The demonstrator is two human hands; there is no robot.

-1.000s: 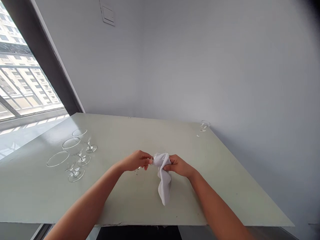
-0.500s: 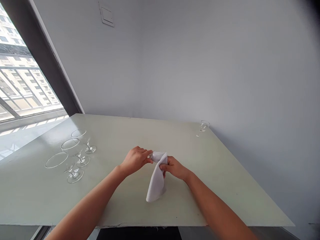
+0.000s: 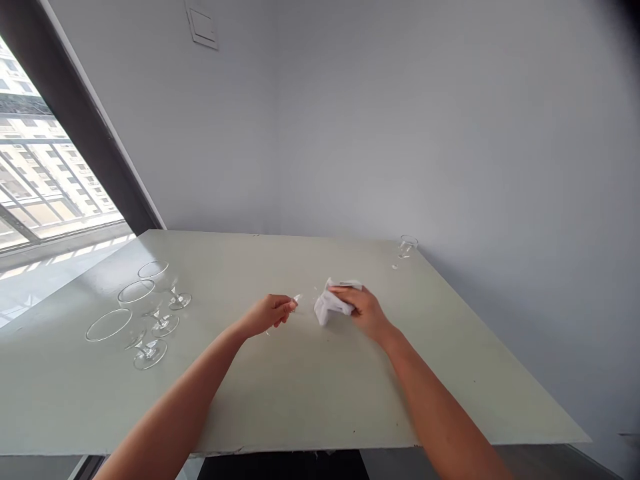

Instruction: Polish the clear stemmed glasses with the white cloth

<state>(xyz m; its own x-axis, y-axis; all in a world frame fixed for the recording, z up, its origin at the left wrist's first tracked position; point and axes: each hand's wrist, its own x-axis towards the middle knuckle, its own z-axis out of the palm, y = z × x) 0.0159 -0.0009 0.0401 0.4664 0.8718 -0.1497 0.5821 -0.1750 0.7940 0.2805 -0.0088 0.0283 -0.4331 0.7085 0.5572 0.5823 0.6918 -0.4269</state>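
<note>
My left hand [image 3: 270, 313] is closed, thumb and fingers pinching the stem of a clear stemmed glass [image 3: 299, 298]. The glass is tilted on its side, and most of its outline is hard to make out against the table. In my right hand [image 3: 367, 310] is a crumpled white cloth [image 3: 330, 305], bunched under the fingers at the bowl end of the glass. Whether part of the cloth sits inside the bowl I cannot tell. Both hands are above the middle of the table.
Three stemmed glasses stand upright at the left, the nearest with its foot [image 3: 150, 355] toward me. Another glass [image 3: 407, 247] stands at the far right corner of the pale glossy table [image 3: 280, 400]. Walls border the back and right; a window [image 3: 45, 160] is at left.
My right hand has moved right and slightly away, turning palm down over the cloth. The cloth no longer hangs down but is bunched up. My left hand has shifted slightly left with the glass.
</note>
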